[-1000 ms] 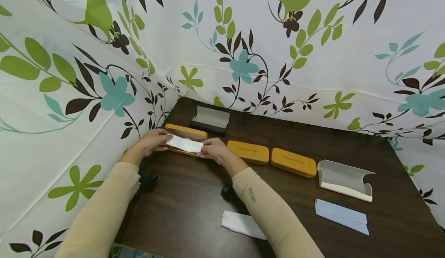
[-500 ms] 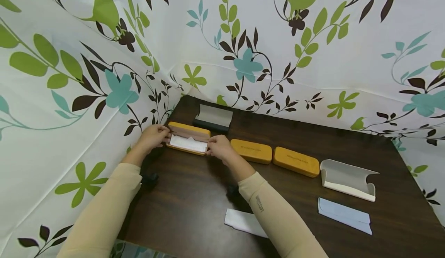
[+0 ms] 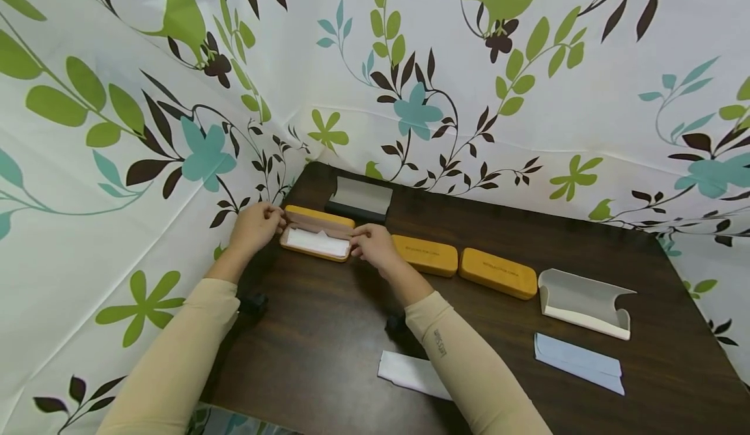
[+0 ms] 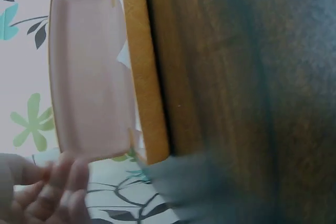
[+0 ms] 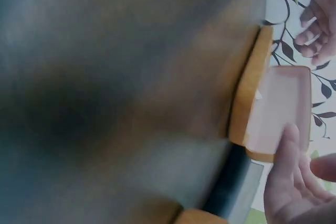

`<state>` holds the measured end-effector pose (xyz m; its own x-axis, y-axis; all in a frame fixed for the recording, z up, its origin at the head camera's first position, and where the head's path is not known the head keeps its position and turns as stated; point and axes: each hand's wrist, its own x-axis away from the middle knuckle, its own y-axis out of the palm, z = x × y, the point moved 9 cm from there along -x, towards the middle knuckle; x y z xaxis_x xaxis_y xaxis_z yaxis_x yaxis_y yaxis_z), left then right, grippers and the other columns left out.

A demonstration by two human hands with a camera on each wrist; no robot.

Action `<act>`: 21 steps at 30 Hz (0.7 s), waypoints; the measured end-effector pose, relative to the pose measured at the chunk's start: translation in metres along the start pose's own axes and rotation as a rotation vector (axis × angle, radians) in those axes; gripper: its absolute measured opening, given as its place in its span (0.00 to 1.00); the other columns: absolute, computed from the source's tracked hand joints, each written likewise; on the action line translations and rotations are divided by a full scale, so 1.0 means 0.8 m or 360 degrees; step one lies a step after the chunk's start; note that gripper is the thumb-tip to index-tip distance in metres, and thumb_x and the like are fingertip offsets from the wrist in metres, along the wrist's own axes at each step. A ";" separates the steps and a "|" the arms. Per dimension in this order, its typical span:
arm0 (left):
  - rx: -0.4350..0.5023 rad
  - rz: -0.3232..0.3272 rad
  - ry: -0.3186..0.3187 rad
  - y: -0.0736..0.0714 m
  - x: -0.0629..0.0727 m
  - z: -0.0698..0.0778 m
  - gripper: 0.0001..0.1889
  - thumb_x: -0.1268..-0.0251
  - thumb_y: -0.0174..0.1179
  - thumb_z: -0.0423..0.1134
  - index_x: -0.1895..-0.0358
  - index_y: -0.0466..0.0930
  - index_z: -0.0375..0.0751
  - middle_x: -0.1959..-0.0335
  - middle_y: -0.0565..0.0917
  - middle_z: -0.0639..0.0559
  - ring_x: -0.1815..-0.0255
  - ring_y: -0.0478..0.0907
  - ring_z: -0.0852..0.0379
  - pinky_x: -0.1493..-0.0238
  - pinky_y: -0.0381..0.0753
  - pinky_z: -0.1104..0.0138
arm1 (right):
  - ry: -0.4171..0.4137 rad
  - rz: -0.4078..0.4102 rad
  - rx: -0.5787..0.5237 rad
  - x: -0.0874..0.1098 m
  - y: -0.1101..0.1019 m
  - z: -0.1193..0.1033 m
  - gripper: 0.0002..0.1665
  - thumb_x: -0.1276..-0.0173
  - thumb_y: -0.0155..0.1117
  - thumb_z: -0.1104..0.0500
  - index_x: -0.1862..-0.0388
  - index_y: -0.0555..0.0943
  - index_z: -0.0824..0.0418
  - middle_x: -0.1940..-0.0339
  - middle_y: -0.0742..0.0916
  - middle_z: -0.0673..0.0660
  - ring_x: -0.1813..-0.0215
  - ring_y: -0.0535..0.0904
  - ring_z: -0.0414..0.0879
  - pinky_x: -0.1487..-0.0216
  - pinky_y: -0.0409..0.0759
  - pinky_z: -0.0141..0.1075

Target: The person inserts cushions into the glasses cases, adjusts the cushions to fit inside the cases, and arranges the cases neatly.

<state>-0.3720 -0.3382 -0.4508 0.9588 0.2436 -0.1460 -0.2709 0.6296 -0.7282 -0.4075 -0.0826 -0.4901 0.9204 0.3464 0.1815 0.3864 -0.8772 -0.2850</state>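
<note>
In the head view, a yellow eyeglass case (image 3: 313,252) stands open at the table's left, its pinkish lining showing. A folded white cloth (image 3: 318,242) lies inside, one corner poking up. My left hand (image 3: 254,228) is at the left end of the raised lid (image 4: 86,72); in the left wrist view its bent fingertips are right at the lid's corner. At the right end is my right hand (image 3: 375,246). The right wrist view shows its index finger (image 5: 287,142) overlapping the lid, with the thumb apart. Neither hand grips the cloth.
Two closed yellow cases (image 3: 424,254) (image 3: 498,273) lie to the right. An open black case (image 3: 359,200) is behind, and an open cream case (image 3: 584,301) is farther right. A pale blue cloth (image 3: 579,363) and a white cloth (image 3: 413,375) lie nearer, the white one partly under my right forearm.
The white cloth, held between both hands a second ago, has gone down into the yellow case. Both hands have let go of it and moved up to the ends of the lid.
</note>
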 end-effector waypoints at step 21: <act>-0.0612 -0.0444 0.0576 0.044 0.016 0.045 0.32 0.23 0.58 0.46 0.22 0.61 0.38 0.21 0.62 0.41 0.20 0.53 0.39 0.27 0.57 0.39 | -0.0739 -0.0109 0.1612 0.026 0.029 -0.050 0.32 0.21 0.55 0.59 0.20 0.64 0.52 0.20 0.67 0.50 0.35 0.78 0.45 0.68 0.75 0.37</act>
<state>-0.3723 -0.2865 -0.4540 0.9757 -0.2022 -0.0842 -0.0190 0.3049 -0.9522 -0.3822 -0.1091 -0.4551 0.7467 0.6600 -0.0825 0.1134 -0.2486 -0.9620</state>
